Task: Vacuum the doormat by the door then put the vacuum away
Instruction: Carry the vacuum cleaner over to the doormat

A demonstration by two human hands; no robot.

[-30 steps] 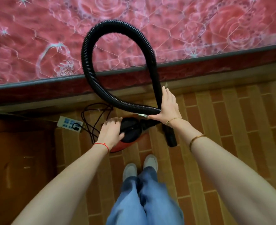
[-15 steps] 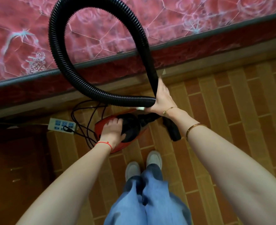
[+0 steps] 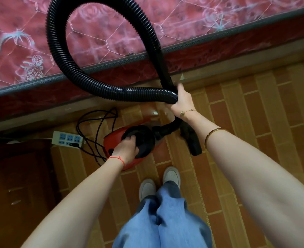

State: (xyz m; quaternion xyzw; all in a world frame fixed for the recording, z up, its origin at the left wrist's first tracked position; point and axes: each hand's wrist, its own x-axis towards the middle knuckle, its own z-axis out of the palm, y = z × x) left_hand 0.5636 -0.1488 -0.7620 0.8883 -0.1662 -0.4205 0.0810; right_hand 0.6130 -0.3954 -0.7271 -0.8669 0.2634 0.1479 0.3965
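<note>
Gripping the looped hose [image 3: 86,81] where it crosses itself, the right hand [image 3: 182,98] is bundling it while the left hand [image 3: 128,151] is clasping the red vacuum [image 3: 129,145] on the floor beside the mattress [image 3: 183,24]; lifting both together should be keeping the cord [image 3: 94,133] untangled.

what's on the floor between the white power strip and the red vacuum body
In the head view, tangled loops of thin black cord lie on the brick-patterned floor between the white power strip and the red canister vacuum body.
</note>
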